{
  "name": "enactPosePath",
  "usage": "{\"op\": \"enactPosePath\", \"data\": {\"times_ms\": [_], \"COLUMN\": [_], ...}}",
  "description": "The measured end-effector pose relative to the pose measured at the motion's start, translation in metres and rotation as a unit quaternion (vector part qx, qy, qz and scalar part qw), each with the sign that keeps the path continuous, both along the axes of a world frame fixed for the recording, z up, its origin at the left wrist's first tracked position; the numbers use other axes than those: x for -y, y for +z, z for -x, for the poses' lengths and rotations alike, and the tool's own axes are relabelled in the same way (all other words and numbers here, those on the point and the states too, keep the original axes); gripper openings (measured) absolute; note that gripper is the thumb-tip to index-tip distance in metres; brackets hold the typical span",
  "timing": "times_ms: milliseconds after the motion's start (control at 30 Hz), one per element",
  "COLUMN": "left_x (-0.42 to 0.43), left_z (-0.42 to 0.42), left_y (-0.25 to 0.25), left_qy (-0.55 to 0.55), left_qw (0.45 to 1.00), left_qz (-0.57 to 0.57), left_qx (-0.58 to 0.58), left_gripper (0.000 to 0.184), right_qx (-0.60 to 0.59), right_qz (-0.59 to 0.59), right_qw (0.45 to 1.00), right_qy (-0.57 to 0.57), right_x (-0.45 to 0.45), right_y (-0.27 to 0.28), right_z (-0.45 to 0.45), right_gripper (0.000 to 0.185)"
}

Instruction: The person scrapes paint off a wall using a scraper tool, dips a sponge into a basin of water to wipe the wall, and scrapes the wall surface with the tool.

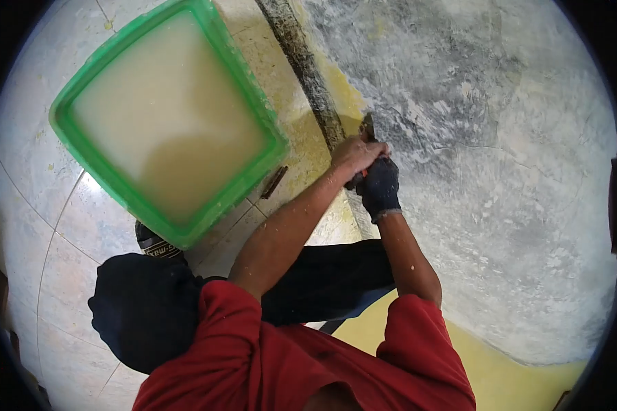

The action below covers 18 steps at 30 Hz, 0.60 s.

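Observation:
My left hand (pixel 354 155), bare, is closed at the upper part of a scraper, whose short dark metal blade (pixel 369 127) points up to the wall. Just below it, my right hand (pixel 380 183) in a dark knitted glove is wrapped round the black and red handle. The two hands touch, and most of the handle is hidden by them. The blade tip meets the edge of a yellow paint patch (pixel 346 88) on the grey, patchy wall (pixel 473 164).
A green tub (pixel 275 140) of cloudy whitish liquid stands on the tiled floor (pixel 75 212) to my left. A dark strip (pixel 308 75) runs along the wall's base. A small brown piece (pixel 274 182) lies beside the tub, and a black container (pixel 159 241) shows under its corner.

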<state>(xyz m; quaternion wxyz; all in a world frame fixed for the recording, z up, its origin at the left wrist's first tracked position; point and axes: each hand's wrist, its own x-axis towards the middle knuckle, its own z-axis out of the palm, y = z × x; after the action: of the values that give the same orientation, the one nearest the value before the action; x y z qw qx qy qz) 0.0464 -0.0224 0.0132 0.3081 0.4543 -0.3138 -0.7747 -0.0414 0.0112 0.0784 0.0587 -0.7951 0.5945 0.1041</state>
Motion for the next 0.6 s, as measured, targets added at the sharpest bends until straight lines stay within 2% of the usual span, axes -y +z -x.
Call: {"op": "enactPosePath", "data": {"times_ms": [67, 100, 133, 200, 267, 333, 367, 400, 467, 500, 533, 567, 600], "left_x": [0.004, 0.002, 0.003, -0.005, 0.000, 0.009, 0.006, 0.005, -0.006, -0.007, -0.003, -0.001, 0.003], "left_z": [0.003, 0.003, 0.002, 0.008, 0.011, 0.011, 0.015, 0.016, 0.016, 0.015, 0.022, 0.029, 0.027], "left_y": [-0.014, -0.016, -0.018, -0.015, -0.013, -0.028, -0.033, -0.035, -0.018, -0.011, -0.018, -0.028, -0.032], "left_qy": [-0.013, 0.005, 0.029, 0.054, 0.039, 0.038, 0.065, 0.093, 0.067, 0.046, 0.047, 0.045, 0.040], "left_qw": [0.999, 0.996, 0.989, 0.989, 0.999, 0.992, 0.987, 0.980, 0.991, 0.997, 0.997, 0.996, 0.996], "left_qz": [-0.023, -0.056, -0.087, -0.091, -0.022, -0.071, -0.081, -0.091, -0.057, -0.021, -0.021, -0.025, -0.025], "left_qx": [-0.020, -0.069, -0.117, -0.100, -0.030, -0.098, -0.124, -0.151, -0.105, -0.061, -0.064, -0.071, -0.077], "left_gripper": [0.041, 0.042, 0.042, 0.043, 0.045, 0.042, 0.040, 0.039, 0.039, 0.039, 0.039, 0.038, 0.038], "right_qx": [0.013, -0.092, -0.090, -0.036, -0.016, 0.122, -0.107, -0.106, 0.075, 0.072, 0.068, 0.153, 0.153], "right_qz": [-0.036, -0.001, 0.000, -0.069, -0.089, -0.107, -0.034, -0.033, -0.104, -0.119, -0.119, -0.095, -0.100], "right_qw": [0.993, 0.996, 0.996, 0.995, 0.992, 0.939, 0.992, 0.992, 0.979, 0.975, 0.975, 0.960, 0.959], "right_qy": [-0.110, -0.002, -0.006, -0.062, -0.083, -0.304, 0.065, 0.061, -0.161, -0.175, -0.174, -0.216, -0.215], "right_x": [0.004, 0.006, 0.006, 0.007, 0.007, 0.015, 0.017, 0.013, 0.001, 0.001, 0.004, 0.003, 0.008], "right_y": [-0.011, -0.018, -0.017, -0.002, 0.006, 0.001, -0.027, -0.022, 0.001, 0.013, 0.003, -0.017, -0.023], "right_z": [-0.004, 0.002, 0.007, 0.002, -0.021, -0.029, 0.019, 0.016, -0.008, -0.015, -0.004, 0.016, 0.014], "right_gripper": [0.012, 0.015, 0.015, 0.016, 0.017, 0.015, 0.016, 0.016, 0.020, 0.023, 0.023, 0.024, 0.025]}}
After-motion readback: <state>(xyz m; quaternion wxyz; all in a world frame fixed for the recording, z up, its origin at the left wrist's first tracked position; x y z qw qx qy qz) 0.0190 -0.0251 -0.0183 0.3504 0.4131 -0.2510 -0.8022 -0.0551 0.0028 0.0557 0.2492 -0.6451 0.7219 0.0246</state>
